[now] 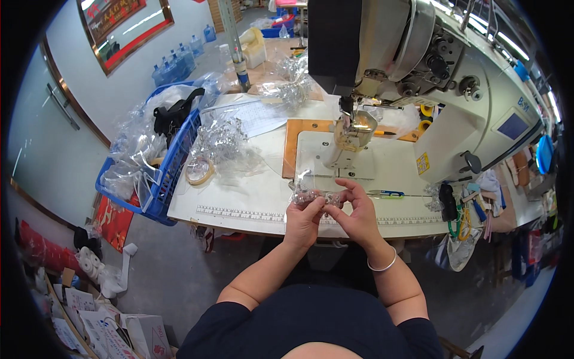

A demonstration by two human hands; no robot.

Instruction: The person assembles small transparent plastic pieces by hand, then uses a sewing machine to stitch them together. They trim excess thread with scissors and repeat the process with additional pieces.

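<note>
Both my hands are up at the near edge of the sewing table (239,203), working one small clear plastic piece (308,194) between them. My left hand (304,218) pinches it from below, fingers curled in and closed on the crinkly transparent film. My right hand (359,212) pinches the other end, thumb and forefinger pressed onto it, the rest of the fingers half curled. Silver bangle (382,266) on my right wrist. The piece is held just above the printed ruler strip (239,213) that runs along the table's front edge, right in front of the sewing machine (430,78).

The machine's post and presser foot (353,128) stand just behind my hands, apart from them. A small blue-handled tool (388,194) lies on the table just right of my right hand, not touched. Left of me on the table: roll of tape (200,170), and a heap of more clear plastic pieces (224,140) beside it. A blue basket (170,161) stuffed with clear bags hangs off the left end of the table. Water jugs (173,66) on the floor far back left. White rolls (89,263) and cardboard boxes (128,335) on the floor at lower left.
</note>
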